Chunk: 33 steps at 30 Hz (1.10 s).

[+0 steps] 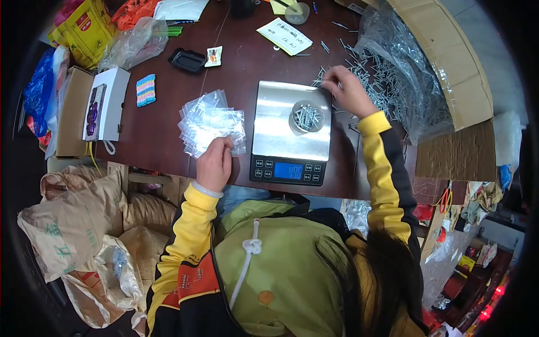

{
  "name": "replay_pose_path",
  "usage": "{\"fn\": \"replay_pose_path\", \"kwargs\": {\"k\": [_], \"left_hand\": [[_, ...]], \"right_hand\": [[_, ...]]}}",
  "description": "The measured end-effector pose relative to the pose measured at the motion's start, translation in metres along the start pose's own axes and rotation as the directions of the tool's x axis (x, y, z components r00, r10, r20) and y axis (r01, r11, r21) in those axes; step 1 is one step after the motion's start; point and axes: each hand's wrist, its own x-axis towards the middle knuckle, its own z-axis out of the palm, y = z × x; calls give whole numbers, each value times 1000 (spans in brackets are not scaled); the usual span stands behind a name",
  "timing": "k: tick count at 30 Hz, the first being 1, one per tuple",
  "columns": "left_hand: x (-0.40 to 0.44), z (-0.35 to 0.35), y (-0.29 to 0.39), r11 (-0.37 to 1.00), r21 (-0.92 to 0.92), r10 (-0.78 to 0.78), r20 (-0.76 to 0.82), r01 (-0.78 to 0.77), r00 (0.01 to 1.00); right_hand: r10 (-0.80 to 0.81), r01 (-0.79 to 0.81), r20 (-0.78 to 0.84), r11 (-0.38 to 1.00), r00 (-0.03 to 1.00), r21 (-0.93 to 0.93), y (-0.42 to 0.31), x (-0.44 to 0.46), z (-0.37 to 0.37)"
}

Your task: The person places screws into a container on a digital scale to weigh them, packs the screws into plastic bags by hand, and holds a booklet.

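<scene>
A digital scale [289, 121] with a steel plate and lit blue display stands in front of me; its digits are hard to read. On the plate sits a small round dish [308, 128] holding several silver screws [307, 115]. My right hand [349, 92] is beyond the scale's right edge, at the near side of a heap of loose screws [377, 78]. Its fingers are pinched; anything between them is hidden. Left of the scale lies a fanned stack of clear plastic bags [210, 121]. My left hand [215, 165] has curled fingers closed at the stack's near edge.
A cardboard box [449, 53] with a plastic liner lies on its side at the right, screws spilling out. A handwritten note [284, 36], a black tray [187, 60], a striped bundle [145, 90] and a white box [115, 104] are on the table.
</scene>
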Motion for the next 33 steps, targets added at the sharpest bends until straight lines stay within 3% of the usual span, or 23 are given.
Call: {"fn": "replay_pose_path", "kwargs": {"k": [1,3,6,9,11,14,15,16,17,18,19,21,22,23,25,27,29,30,33], "left_hand": [[1,-1,3,999,13,32,-8,-32,999],[3,0,8,999,12,37,-24,-36,999],[3,4,8,999,-40,-36,-34,34,999],[3,2,-1,994,-93,-60,-13,59,998],[8,-9,2,993,-117,-26,14,28,1000],[15,-33,10,997,-77,10,-59,-15,998],[17,-39,12,997,-76,16,-76,-21,997],[21,-43,16,996,-71,51,-131,-61,990],[22,-47,23,994,-100,22,-114,-33,993],[23,-50,29,992,-130,-9,-96,-4,995],[23,-51,35,987,-158,-39,-77,26,996],[25,-46,47,987,-139,76,-46,-82,996],[27,-45,56,981,-149,127,3,-125,992],[28,-43,66,973,-161,178,50,-168,983],[40,-33,82,942,-270,228,74,-200,971],[45,-25,95,909,-364,245,67,-205,967],[45,-21,104,876,-444,226,35,-187,974],[41,-18,102,841,-527,167,36,-123,985],[35,-10,99,735,-620,305,-61,-276,950]], "right_hand": [[64,-64,0,997,998,46,5,-7,-9],[41,-44,-35,995,999,-85,19,-25,-18],[83,-63,94,978,992,-200,27,-52,-18],[73,-19,117,914,990,-406,20,-66,-8],[37,-9,62,916,997,-402,20,-68,-7],[29,-36,-25,944,999,-327,25,-74,-17],[142,-143,-23,988,990,-63,24,-76,-20],[249,-245,8,948,968,203,21,-79,-23],[342,-334,65,829,937,449,13,-81,-27],[346,-325,92,711,934,623,1,-82,-28],[327,-328,144,622,934,711,-13,-82,-31],[268,-332,236,412,934,849,-37,-80,-32],[235,-331,258,371,937,868,-47,-77,-26],[186,-340,287,434,940,834,-61,-72,-22],[42,-370,389,415,920,831,-87,-63,-7],[-4,-453,505,435,863,778,-110,-58,4],[-168,-166,314,576,934,800,-121,-58,26],[-178,-195,340,547,923,814,-125,-58,24],[-216,-153,332,579,918,801,-136,-58,14]]}}
